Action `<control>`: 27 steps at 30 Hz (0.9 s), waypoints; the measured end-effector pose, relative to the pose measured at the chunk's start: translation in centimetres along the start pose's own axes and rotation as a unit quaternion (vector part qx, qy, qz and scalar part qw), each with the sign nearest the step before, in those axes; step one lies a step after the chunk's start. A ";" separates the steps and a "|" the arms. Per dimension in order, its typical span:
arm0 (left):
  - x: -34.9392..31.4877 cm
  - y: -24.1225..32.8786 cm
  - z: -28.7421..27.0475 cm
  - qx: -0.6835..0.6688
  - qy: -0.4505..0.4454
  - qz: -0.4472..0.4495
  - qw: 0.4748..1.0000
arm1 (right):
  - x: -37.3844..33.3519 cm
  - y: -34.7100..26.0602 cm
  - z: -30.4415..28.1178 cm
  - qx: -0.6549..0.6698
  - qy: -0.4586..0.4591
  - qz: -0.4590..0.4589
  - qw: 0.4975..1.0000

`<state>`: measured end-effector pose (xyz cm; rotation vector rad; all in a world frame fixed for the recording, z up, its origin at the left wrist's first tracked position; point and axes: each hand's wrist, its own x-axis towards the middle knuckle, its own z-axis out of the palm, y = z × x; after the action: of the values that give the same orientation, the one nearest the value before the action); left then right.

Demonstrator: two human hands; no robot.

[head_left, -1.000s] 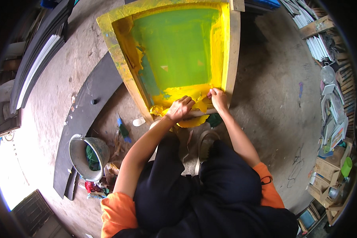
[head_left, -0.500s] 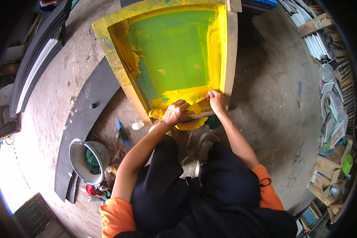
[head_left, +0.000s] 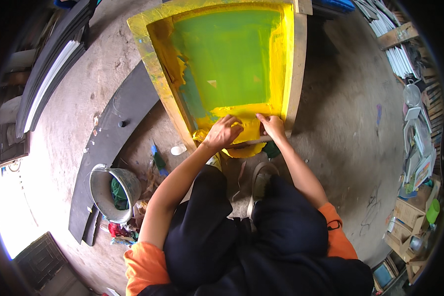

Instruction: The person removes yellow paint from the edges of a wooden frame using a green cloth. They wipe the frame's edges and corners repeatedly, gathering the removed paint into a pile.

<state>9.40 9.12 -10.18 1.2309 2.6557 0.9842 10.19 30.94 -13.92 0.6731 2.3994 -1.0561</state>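
Observation:
A wooden screen-printing frame (head_left: 297, 74) with green mesh (head_left: 232, 54) and yellow ink smeared along its inner edges lies in front of me. At its near end hangs a limp, ink-covered yellow sheet (head_left: 249, 132), whose material I cannot make out; its lower part drapes over the near rail. My left hand (head_left: 223, 132) has its fingers curled at the sheet's left side. My right hand (head_left: 273, 127) pinches the sheet's right upper edge with thumb and forefinger. The fingertips of the left hand are partly hidden.
A metal bucket (head_left: 132, 185) holding something green lies tipped to the left, beside a dark curved panel (head_left: 101, 143). A blue-and-green tool (head_left: 159, 160) and a white round piece (head_left: 178, 149) rest on the floor. Stacked boards (head_left: 59, 64) stand far left; cardboard boxes (head_left: 408, 209) line the right.
The view has shifted, so the frame sits farther right. Both hands have moved slightly left against the frame, the left one also a little away from me. More of the yellow sheet shows between them.

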 end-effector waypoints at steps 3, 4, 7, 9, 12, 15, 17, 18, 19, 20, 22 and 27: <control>1.6 -0.2 0.2 0.100 -0.001 0.076 0.992 | 0.3 1.0 1.5 -0.007 0.096 -0.040 0.995; 1.6 -0.1 0.3 0.154 -0.056 0.106 0.981 | 0.3 1.1 1.5 0.033 0.060 -0.029 0.997; 2.0 0.1 1.0 0.191 -0.050 0.126 0.972 | 0.4 0.7 2.1 0.061 0.079 -0.007 0.995; 1.9 0.1 1.1 0.271 -0.116 0.106 0.950 | -0.1 0.9 2.1 0.058 0.104 -0.026 0.992; 1.7 0.7 1.1 0.320 -0.124 0.086 0.935 | -0.7 1.2 2.3 0.073 0.126 -0.055 0.988; 1.8 1.1 1.2 0.357 -0.140 0.078 0.920 | -1.5 1.5 2.5 0.090 0.141 -0.065 0.984; 1.6 1.0 1.3 0.373 -0.142 0.076 0.914 | -2.1 1.5 2.5 0.095 0.142 -0.080 0.982; 1.5 1.0 1.5 0.380 -0.136 0.073 0.912 | -2.6 1.2 2.6 0.099 0.152 -0.093 0.979; 1.4 1.0 1.6 0.386 -0.130 0.070 0.910 | -2.9 1.0 2.4 0.100 0.145 -0.098 0.979; 1.3 0.9 1.7 0.393 -0.124 0.068 0.909 | -3.2 0.8 2.2 0.102 0.137 -0.103 0.980; 1.3 0.9 2.0 0.374 -0.119 0.060 0.918 | -3.8 0.6 1.9 0.116 0.126 -0.109 0.979; 1.5 1.0 2.0 0.373 -0.118 0.061 0.918 | -4.6 0.9 1.7 0.175 0.096 -0.107 0.974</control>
<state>9.66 11.74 -10.93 1.5037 2.8436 -0.2377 14.68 29.00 -12.87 0.6677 2.5164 -1.5976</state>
